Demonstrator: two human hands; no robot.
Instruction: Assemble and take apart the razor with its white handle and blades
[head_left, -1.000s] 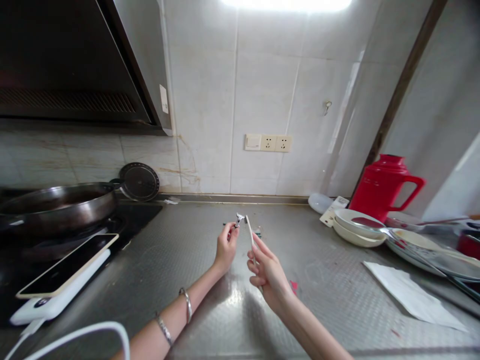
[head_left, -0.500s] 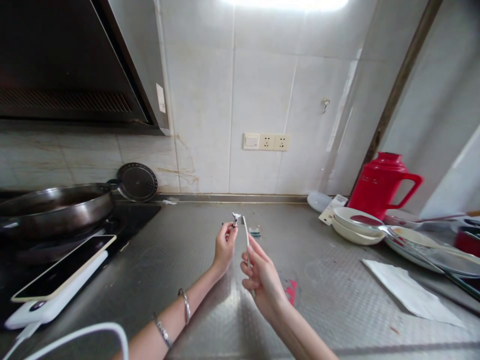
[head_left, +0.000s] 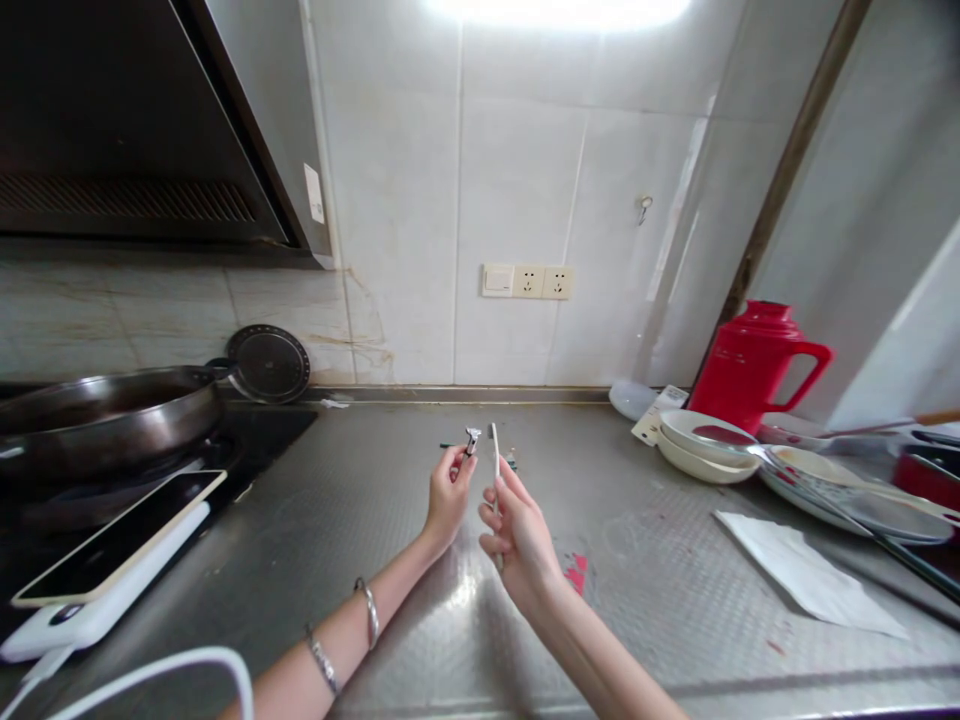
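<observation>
Status: the work appeared to be in mid-course. Both items had been taken up and were raised over the metal counter (head_left: 637, 540), near the centre of the frame. The left hand (head_left: 448, 500) gripped a small razor-like tool (head_left: 472, 441) between thumb and fingers, the remaining fingers curled in. The right hand (head_left: 525, 545) gripped a slender brush (head_left: 496, 470) by its handle, with the fingers partly curled around it.

The brush tip stood just beside the tool's head, with a visible gap between them; no contact was made at this moment. Neither item had been set down, so the work was judged unfinished. How much of the tool's head had been treated could not be determined at this scale.

Appearance: the tool had a bright, silvery, T-shaped head, pointing up, on a darker neck; the fingers hid most of its handle. Residue or moisture on it could not be confirmed. The brush was pale and near upright, with a short dark tuft at its tip facing the tool. A small green-marked item (head_left: 512, 464) lay behind the right hand, partly covered.
</observation>
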